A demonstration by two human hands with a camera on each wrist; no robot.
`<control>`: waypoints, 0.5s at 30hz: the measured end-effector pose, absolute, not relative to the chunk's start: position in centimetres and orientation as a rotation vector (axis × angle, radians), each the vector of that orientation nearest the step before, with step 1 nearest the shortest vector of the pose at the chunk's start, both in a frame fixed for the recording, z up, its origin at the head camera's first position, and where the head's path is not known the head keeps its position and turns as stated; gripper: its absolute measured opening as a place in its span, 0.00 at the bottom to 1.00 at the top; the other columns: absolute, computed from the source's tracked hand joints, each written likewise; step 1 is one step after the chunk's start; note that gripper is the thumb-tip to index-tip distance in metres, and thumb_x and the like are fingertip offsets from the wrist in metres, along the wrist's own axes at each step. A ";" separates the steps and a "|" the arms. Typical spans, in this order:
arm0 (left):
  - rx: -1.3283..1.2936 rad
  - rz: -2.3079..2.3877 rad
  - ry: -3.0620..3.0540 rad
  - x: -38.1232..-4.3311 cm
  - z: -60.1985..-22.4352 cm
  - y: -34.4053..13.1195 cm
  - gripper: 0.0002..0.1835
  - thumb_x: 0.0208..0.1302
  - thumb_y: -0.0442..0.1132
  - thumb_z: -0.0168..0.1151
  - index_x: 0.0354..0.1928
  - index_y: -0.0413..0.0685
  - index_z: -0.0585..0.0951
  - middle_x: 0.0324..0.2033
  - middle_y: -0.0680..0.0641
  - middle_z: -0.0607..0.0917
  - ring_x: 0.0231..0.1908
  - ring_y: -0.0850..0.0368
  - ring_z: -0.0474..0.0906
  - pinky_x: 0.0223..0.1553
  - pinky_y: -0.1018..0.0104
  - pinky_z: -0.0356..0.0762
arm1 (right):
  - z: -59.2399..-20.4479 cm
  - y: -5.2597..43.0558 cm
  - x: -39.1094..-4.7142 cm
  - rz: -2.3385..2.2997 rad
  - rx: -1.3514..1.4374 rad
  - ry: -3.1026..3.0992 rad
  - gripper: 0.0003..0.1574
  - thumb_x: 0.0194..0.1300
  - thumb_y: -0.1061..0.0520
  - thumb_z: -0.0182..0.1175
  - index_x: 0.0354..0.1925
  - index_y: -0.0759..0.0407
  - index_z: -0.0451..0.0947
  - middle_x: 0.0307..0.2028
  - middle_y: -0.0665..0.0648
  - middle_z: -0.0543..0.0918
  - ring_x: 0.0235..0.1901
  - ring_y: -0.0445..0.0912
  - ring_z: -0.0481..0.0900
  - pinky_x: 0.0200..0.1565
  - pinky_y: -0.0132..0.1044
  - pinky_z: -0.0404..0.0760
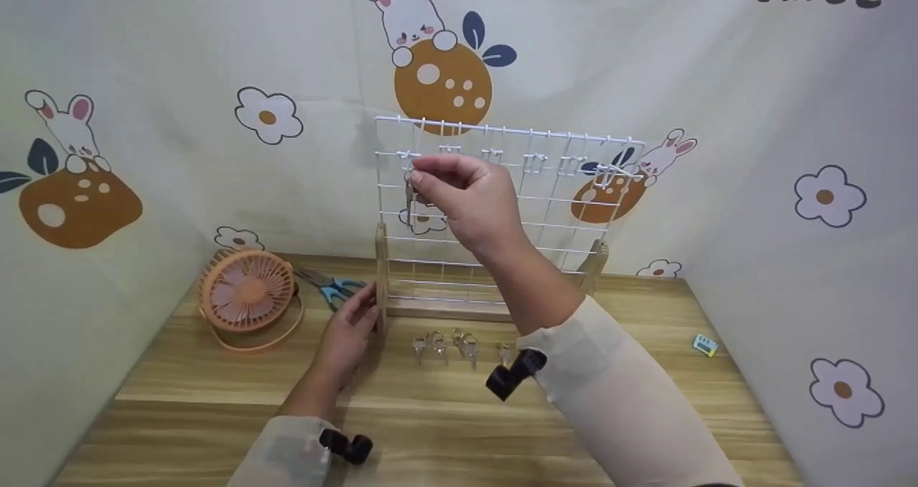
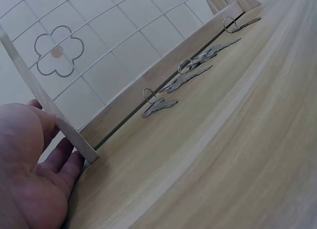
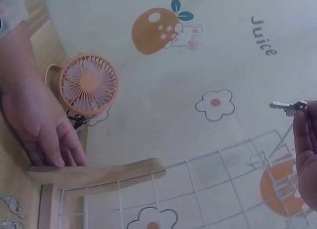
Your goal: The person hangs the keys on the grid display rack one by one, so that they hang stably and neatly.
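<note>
"What lies nearest?"
"Small silver metal keys (image 1: 470,348) on rings, on the wood-grained table (image 1: 430,422), lower centre of the frame."
"Beyond those?"
"My left hand (image 1: 349,336); its relaxed fingers rest against the pale wooden post (image 1: 381,257), left of centre."
"And higher?"
"With my right hand (image 1: 480,200), near mid-frame, I pinch a silver metal key (image 1: 409,206) between thumb and forefinger, below a white wire hook (image 1: 407,155). I can't tell whether they touch. Behind stands the white wire grid (image 1: 505,129)."
</note>
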State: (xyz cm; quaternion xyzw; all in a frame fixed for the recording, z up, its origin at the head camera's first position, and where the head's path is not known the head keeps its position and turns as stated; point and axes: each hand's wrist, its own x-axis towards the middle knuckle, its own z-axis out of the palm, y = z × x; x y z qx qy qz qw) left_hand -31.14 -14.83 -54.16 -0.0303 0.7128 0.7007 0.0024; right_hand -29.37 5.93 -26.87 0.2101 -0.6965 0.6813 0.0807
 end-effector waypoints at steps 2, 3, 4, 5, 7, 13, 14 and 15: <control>-0.114 2.182 2.242 -31.1 -54.1 -14.8 0.27 0.85 0.39 0.53 0.80 0.60 0.69 0.80 0.49 0.69 0.81 0.49 0.65 0.81 0.53 0.68 | -26.4 5.5 -29.3 2.006 0.624 -2.095 0.12 0.70 0.60 0.73 0.50 0.61 0.90 0.45 0.58 0.92 0.45 0.51 0.92 0.52 0.39 0.93; -0.120 2.172 2.247 -31.1 -54.1 -14.8 0.27 0.84 0.39 0.53 0.80 0.60 0.68 0.80 0.50 0.69 0.81 0.50 0.65 0.81 0.53 0.68 | -26.2 5.4 -29.3 1.990 0.621 -2.101 0.12 0.70 0.60 0.73 0.51 0.61 0.90 0.45 0.58 0.92 0.45 0.51 0.92 0.52 0.39 0.93; -0.123 2.165 2.251 -31.1 -54.1 -14.8 0.27 0.84 0.39 0.53 0.80 0.61 0.68 0.81 0.50 0.69 0.81 0.50 0.65 0.81 0.53 0.68 | -26.1 5.3 -29.3 1.974 0.616 -2.108 0.12 0.70 0.60 0.73 0.51 0.60 0.90 0.45 0.57 0.92 0.46 0.51 0.92 0.52 0.38 0.93; -0.124 2.159 2.256 -31.1 -54.0 -14.9 0.27 0.85 0.40 0.53 0.81 0.61 0.68 0.81 0.50 0.69 0.81 0.50 0.65 0.82 0.52 0.68 | -26.0 5.2 -29.3 1.958 0.613 -2.113 0.12 0.70 0.59 0.72 0.51 0.60 0.90 0.45 0.57 0.92 0.46 0.51 0.92 0.52 0.37 0.93; -0.129 2.150 2.263 -31.1 -54.0 -14.9 0.27 0.84 0.40 0.53 0.80 0.62 0.68 0.81 0.51 0.69 0.81 0.50 0.65 0.82 0.52 0.68 | -25.8 5.0 -29.3 1.927 0.604 -2.121 0.13 0.71 0.58 0.72 0.52 0.60 0.90 0.46 0.57 0.92 0.46 0.50 0.92 0.53 0.36 0.93; -0.111 2.153 2.260 -31.1 -54.2 -15.0 0.27 0.85 0.41 0.53 0.80 0.63 0.69 0.80 0.51 0.69 0.81 0.50 0.65 0.82 0.51 0.67 | -25.5 4.7 -29.4 1.852 0.576 -2.157 0.12 0.72 0.56 0.72 0.51 0.57 0.91 0.45 0.56 0.92 0.44 0.45 0.92 0.52 0.35 0.92; -0.110 2.149 2.262 -31.1 -54.2 -15.0 0.26 0.84 0.41 0.53 0.80 0.63 0.69 0.80 0.51 0.69 0.81 0.50 0.65 0.82 0.51 0.68 | -25.5 4.7 -29.5 1.841 0.570 -2.162 0.12 0.72 0.56 0.72 0.51 0.57 0.91 0.45 0.56 0.92 0.44 0.44 0.91 0.52 0.34 0.92; -0.098 2.151 2.261 -31.1 -54.2 -15.1 0.27 0.85 0.42 0.53 0.80 0.63 0.69 0.80 0.51 0.69 0.81 0.50 0.65 0.82 0.51 0.68 | -25.5 4.6 -29.6 1.833 0.566 -2.163 0.11 0.71 0.57 0.72 0.51 0.56 0.91 0.45 0.56 0.92 0.43 0.44 0.91 0.52 0.34 0.92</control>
